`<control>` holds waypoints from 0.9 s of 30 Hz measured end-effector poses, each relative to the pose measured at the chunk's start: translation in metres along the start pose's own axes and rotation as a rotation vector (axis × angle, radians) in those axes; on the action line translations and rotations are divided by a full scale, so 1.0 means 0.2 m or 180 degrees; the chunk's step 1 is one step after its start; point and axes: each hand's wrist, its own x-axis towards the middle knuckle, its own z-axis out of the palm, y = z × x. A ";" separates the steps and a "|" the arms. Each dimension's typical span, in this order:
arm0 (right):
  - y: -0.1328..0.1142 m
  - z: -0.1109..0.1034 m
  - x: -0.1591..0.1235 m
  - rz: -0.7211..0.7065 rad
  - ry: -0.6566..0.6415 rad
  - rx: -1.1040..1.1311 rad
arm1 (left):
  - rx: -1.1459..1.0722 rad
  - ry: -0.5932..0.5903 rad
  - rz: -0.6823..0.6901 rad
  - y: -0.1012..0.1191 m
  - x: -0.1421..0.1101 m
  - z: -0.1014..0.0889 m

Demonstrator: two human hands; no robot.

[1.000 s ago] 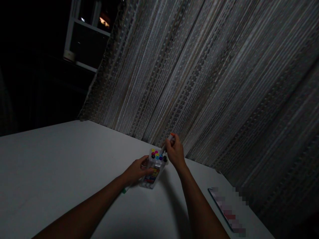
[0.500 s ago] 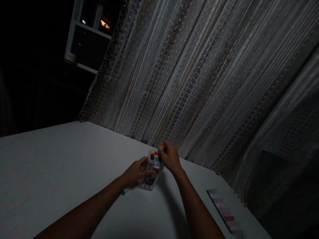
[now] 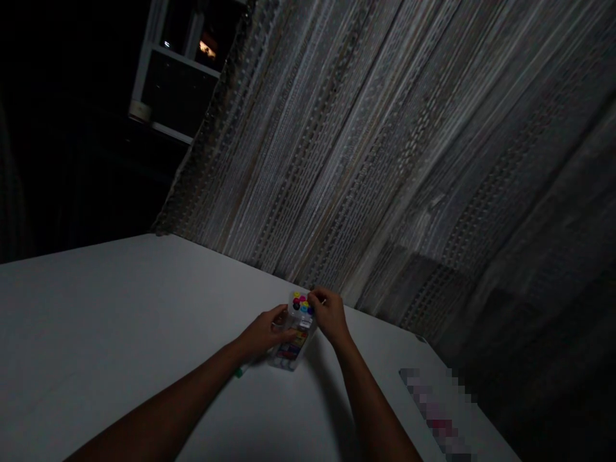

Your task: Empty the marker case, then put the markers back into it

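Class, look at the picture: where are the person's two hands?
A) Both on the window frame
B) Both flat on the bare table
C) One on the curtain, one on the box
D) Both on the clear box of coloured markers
D: the left hand grips the side of the marker box, and the right hand is at its coloured caps, on the white table.

It's very dim in here; the white surface (image 3: 120,308) catches faint light from overhead, the far left corner sinks into black, and the curtain (image 3: 385,160) smears softly toward the right edge.
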 end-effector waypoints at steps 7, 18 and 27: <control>0.14 0.06 -0.12 0.1115 0.1106 0.1561 | 0.0029 0.0025 -0.0039 0.03 -0.01 0.00; 0.34 0.31 -0.30 0.1448 0.0501 0.1928 | 0.0319 -0.0098 -0.0270 -0.07 0.00 -0.02; 0.34 0.28 -0.32 0.1410 0.0356 0.2073 | 0.0485 -0.0377 -0.0389 -0.12 -0.01 -0.10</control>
